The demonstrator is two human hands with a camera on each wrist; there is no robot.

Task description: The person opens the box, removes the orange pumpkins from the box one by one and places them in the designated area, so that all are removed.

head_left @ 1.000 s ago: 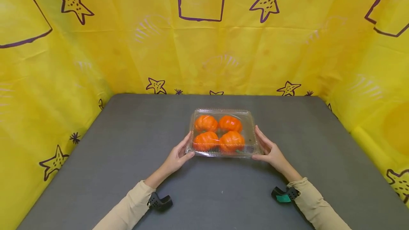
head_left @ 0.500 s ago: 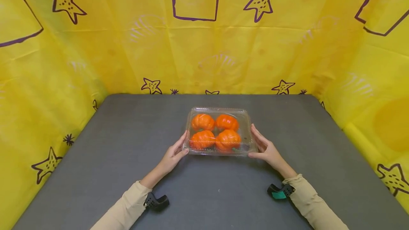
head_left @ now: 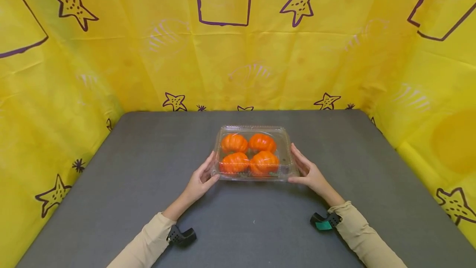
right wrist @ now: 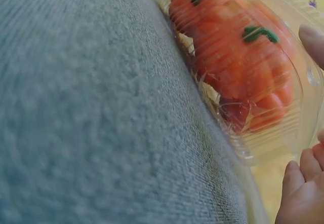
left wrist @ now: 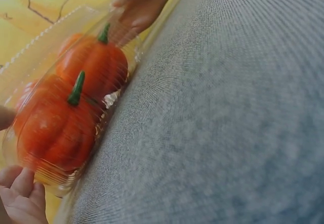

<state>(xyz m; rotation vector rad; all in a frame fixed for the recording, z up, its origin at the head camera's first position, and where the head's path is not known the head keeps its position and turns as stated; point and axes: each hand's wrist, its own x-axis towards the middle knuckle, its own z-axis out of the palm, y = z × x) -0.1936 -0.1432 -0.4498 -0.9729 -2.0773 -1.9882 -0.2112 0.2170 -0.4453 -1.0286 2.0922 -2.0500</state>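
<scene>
A clear plastic clamshell container with its lid down lies on the dark grey table, near the middle. Inside sit several small orange pumpkins in two rows; their green stems show in the left wrist view. My left hand holds the container's left side, thumb at the front corner and fingers along the side wall. Opposite it, my right hand grips the right side in the same manner. In the right wrist view, the fingertips are right at the container's lower edge.
The grey table reaches back to a yellow cloth backdrop printed with purple stars, which also hangs along both sides. Each wrist carries a black camera mount, just in front of a beige sleeve.
The head view has swung slightly, so the whole scene appears shifted a little to the left. Both hands keep their hold on the container's sides.
</scene>
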